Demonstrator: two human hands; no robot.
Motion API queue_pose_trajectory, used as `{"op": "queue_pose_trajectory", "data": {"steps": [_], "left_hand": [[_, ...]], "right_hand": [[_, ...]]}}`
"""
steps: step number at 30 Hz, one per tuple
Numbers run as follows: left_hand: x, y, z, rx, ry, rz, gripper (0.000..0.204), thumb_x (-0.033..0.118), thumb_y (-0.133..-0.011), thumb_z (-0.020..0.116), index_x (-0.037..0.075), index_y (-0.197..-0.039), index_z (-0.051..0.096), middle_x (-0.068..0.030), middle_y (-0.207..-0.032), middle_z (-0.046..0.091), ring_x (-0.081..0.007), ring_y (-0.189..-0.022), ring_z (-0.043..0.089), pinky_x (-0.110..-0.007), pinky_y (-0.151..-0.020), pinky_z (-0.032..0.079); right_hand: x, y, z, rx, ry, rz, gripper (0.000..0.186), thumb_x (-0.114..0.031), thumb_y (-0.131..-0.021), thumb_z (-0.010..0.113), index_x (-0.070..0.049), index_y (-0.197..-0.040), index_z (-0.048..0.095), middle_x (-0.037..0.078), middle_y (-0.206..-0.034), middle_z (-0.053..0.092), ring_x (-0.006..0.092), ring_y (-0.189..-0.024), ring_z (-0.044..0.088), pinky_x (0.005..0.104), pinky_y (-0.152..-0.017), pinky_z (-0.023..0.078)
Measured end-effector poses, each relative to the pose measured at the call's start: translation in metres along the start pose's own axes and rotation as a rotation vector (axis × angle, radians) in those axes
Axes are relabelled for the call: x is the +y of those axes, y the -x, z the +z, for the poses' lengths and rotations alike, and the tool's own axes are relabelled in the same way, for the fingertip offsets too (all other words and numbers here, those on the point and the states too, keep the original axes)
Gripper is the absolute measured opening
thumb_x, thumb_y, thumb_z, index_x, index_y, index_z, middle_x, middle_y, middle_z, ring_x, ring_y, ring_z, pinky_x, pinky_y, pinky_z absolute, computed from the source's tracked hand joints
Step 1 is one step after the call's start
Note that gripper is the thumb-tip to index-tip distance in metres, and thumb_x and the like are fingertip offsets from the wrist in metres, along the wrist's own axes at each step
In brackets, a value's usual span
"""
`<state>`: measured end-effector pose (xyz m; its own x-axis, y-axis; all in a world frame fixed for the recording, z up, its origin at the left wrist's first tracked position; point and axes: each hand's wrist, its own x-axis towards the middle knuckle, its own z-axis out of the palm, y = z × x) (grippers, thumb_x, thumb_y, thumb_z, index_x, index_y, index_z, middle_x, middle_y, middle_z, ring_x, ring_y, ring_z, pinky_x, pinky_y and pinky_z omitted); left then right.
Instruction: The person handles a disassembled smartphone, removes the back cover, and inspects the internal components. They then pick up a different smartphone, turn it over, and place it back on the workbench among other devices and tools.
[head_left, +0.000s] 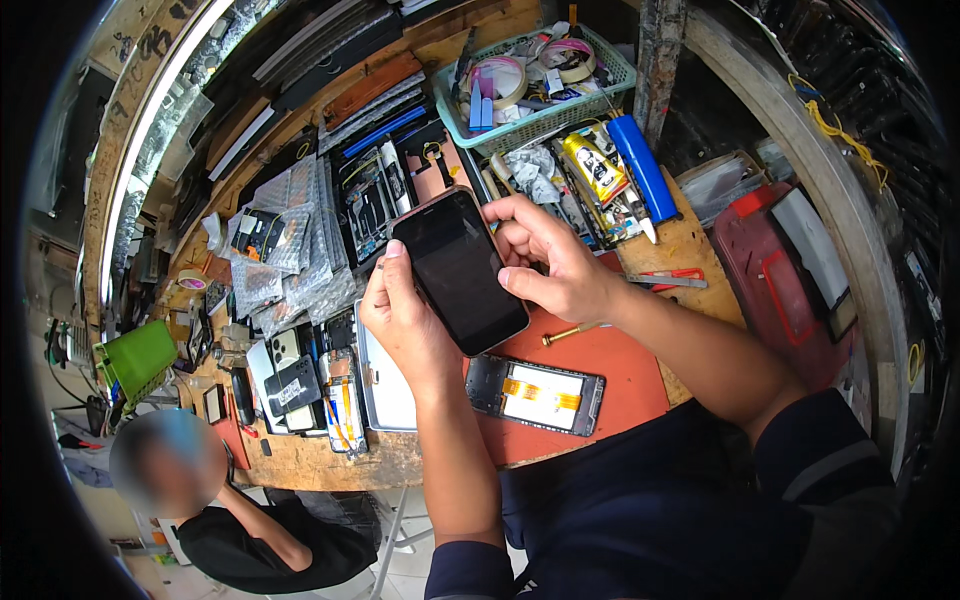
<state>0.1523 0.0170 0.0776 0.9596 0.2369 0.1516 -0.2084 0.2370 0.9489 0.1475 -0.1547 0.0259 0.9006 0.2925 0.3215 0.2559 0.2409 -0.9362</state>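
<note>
A smartphone (462,268) with a dark screen is held up over the bench, its face toward me. My left hand (405,318) grips its left edge, with the thumb lying on the upper left side. On the opposite edge, my right hand (555,262) has its thumb at the screen's border and its fingers curled behind. Below it, an opened phone (541,395) with a white battery and orange flex cables lies on the red mat (630,365). A brass-coloured screwdriver (570,334) rests on the mat beside my right wrist.
A teal basket (535,125) with tape rolls stands at the back. Right of it lie a blue cylinder (642,168), a yellow tube (596,166) and a red-handled cutter (668,279). Bubble-wrapped parts (290,240) and phones pile up left. Another person (270,540) sits at lower left.
</note>
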Motion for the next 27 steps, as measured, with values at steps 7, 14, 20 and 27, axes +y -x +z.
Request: {"op": "queue_pose_trajectory", "data": {"steps": [7,14,20,27], "left_hand": [[-0.0021,-0.0015,-0.0019,-0.016,0.021,0.004,0.029,0.020,-0.111,0.059,0.000,-0.097,0.074,-0.0031,-0.089,0.072,-0.0068,-0.075,0.063,-0.023,-0.068,0.052],[0.0010,-0.0003,0.0014,-0.005,0.024,-0.002,0.029,0.020,-0.110,0.059,0.000,-0.095,0.074,-0.0028,-0.087,0.072,-0.0065,-0.073,0.062,-0.023,-0.067,0.052],[-0.0008,-0.0008,0.0007,-0.009,0.042,0.000,0.029,0.020,-0.110,0.060,0.000,-0.095,0.074,-0.0028,-0.088,0.072,-0.0067,-0.074,0.062,-0.023,-0.068,0.052],[-0.0002,-0.0008,0.0017,-0.003,0.043,-0.007,0.029,0.020,-0.110,0.060,0.000,-0.094,0.073,-0.0031,-0.089,0.073,-0.0065,-0.075,0.063,-0.023,-0.068,0.052]], "right_hand": [[-0.0002,0.0001,-0.0002,0.000,0.011,0.000,0.058,-0.002,-0.095,0.063,0.001,-0.148,0.038,0.005,-0.103,0.064,0.0088,-0.092,0.059,0.0267,-0.081,0.047],[0.0016,-0.0020,0.0024,0.022,-0.002,0.021,0.053,-0.005,-0.100,0.063,0.000,-0.147,0.038,0.005,-0.104,0.065,0.0085,-0.093,0.060,0.0262,-0.081,0.048],[0.0002,-0.0006,0.0000,0.003,-0.013,0.014,0.058,-0.004,-0.096,0.064,-0.001,-0.148,0.037,0.004,-0.103,0.065,0.0085,-0.091,0.059,0.0262,-0.080,0.047],[-0.0015,-0.0005,-0.0009,-0.019,-0.020,0.000,0.065,0.000,-0.090,0.063,0.000,-0.150,0.036,0.004,-0.103,0.065,0.0087,-0.089,0.058,0.0265,-0.079,0.045]]}}
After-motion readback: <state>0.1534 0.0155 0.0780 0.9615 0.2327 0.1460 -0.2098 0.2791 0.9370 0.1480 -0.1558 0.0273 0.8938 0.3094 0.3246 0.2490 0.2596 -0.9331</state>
